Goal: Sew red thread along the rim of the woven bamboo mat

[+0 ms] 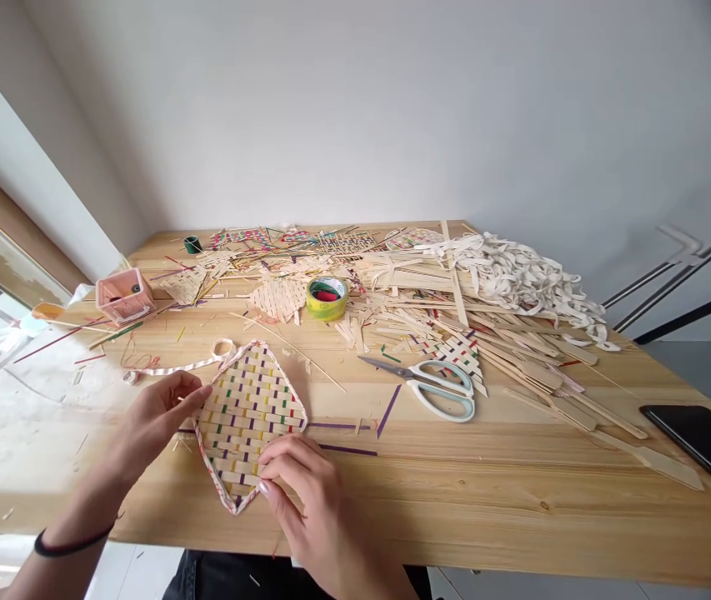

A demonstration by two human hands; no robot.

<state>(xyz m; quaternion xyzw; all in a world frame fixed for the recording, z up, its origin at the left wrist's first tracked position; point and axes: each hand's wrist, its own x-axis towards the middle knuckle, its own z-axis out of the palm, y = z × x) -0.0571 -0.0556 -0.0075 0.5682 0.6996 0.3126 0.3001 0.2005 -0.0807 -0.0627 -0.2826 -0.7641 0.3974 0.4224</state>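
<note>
A flat, roughly diamond-shaped woven panel (247,408) of pale strips, with purple, yellow, green and red ones among them, lies tilted on the table before me. White tape stitched with reddish thread binds its rim, and a loose end of the white tape (173,369) trails left from its upper corner. My left hand (164,412) pinches the panel's left edge between thumb and fingers; any needle there is too small to make out. With fingers bent and thumb at the rim, my right hand (305,492) grips the lower right edge.
Scissors (433,385) lie partly open right of the panel. Behind are a tape roll (327,298), a pink box (123,296) and a green thread spool (192,244). Loose strips, wooden handles (548,392), a heap of white tape (518,275) and a phone (705,450) occupy the right.
</note>
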